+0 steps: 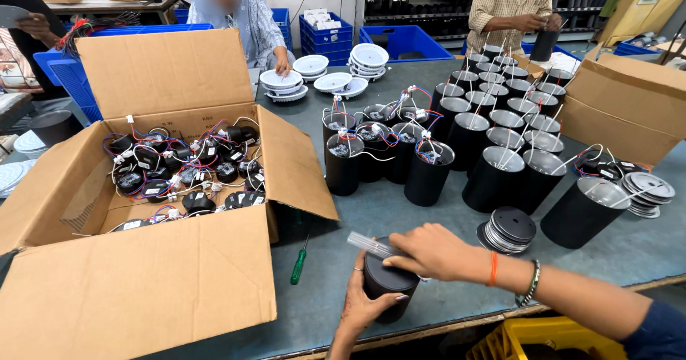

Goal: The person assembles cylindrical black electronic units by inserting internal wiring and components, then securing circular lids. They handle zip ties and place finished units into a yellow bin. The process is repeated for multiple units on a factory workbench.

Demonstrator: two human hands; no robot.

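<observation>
We see our own two bare hands. Our right hand [429, 251] has an orange thread band and a dark beaded bracelet at the wrist, with a dark blue sleeve further up. Our left hand [363, 304] wears nothing visible.

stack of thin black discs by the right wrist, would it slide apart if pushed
Probably: the stack of black discs is loose, flat plates already fanned unevenly, so a sideways push would likely shear it. The plates look thin and rigid, likely light. Lying flat, they seem unlikely to roll.
</observation>
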